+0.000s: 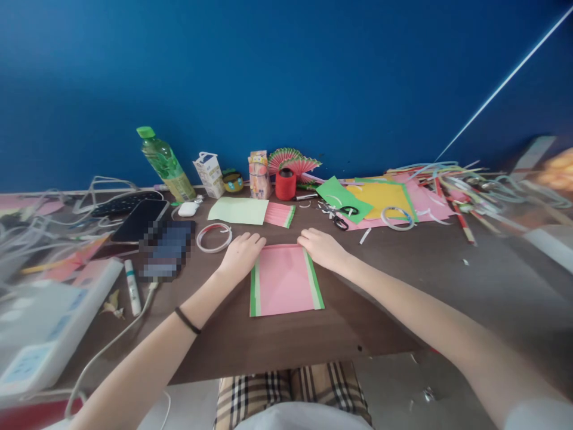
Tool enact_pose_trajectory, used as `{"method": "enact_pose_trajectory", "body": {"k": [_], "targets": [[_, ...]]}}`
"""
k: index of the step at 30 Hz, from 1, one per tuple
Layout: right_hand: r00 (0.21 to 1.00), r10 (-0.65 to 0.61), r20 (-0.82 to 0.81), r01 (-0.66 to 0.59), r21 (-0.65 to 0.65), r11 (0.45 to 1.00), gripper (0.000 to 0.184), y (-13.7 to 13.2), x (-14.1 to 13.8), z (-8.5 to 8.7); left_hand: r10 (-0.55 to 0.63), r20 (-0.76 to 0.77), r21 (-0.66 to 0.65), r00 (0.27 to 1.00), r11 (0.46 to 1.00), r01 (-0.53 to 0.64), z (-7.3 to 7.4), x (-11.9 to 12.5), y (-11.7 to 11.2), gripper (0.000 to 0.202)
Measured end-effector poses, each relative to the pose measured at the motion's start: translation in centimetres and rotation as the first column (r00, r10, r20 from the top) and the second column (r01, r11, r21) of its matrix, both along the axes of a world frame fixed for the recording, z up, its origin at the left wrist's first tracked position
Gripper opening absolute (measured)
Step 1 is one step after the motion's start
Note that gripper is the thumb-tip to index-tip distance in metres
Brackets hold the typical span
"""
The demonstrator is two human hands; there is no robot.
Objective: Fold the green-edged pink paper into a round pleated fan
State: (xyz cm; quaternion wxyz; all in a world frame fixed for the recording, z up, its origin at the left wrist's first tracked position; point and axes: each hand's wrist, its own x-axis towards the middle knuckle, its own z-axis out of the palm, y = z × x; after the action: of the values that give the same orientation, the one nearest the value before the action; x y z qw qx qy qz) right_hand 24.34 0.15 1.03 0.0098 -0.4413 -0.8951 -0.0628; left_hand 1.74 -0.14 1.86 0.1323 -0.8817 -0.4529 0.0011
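A pink paper sheet (286,280) with green and pale strips down both sides lies on the table in front of me. Its far edge is folded in a narrow band. My left hand (243,254) pinches the far left corner, and my right hand (321,248) pinches the far right corner, fingers curled on the fold. Just beyond the sheet lie a pale green paper (239,210) and a pleated pink-and-green paper strip (280,214). A roll of clear tape (213,237) rests left of my left hand. Scissors with black handles (341,220) lie past my right hand.
Against the blue wall stand a green bottle (165,164), a small carton (209,174), a red spool (285,184) and pleated paper fans (293,162). Yellow paper (382,200) and another tape roll (397,218) lie right. A phone (172,251), marker (132,288) and power strip (67,322) are left.
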Motion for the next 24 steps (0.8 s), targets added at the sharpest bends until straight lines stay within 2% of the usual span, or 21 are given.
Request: {"method": "enact_pose_trajectory", "body": {"k": [8, 19, 24], "targets": [[0.999, 0.005, 0.045, -0.008, 0.062, 0.998, 0.02, -1.0, -0.3, -0.6, -0.065, -0.091, 0.008, 0.994, 0.998, 0.066, 0.3, -0.1, -0.9, 0.019], [0.998, 0.019, 0.066, -0.025, 0.086, 0.996, 0.022, -1.6, -0.7, -0.7, -0.159, -0.051, 0.053, 0.986, 0.985, 0.162, -0.5, -0.3, -1.0, 0.022], [0.997, 0.021, 0.07, -0.026, 0.082, 0.996, 0.024, -2.2, -0.8, -1.0, -0.182, -0.116, 0.044, 0.976, 0.981, 0.188, -0.5, -0.6, -1.3, 0.023]]}}
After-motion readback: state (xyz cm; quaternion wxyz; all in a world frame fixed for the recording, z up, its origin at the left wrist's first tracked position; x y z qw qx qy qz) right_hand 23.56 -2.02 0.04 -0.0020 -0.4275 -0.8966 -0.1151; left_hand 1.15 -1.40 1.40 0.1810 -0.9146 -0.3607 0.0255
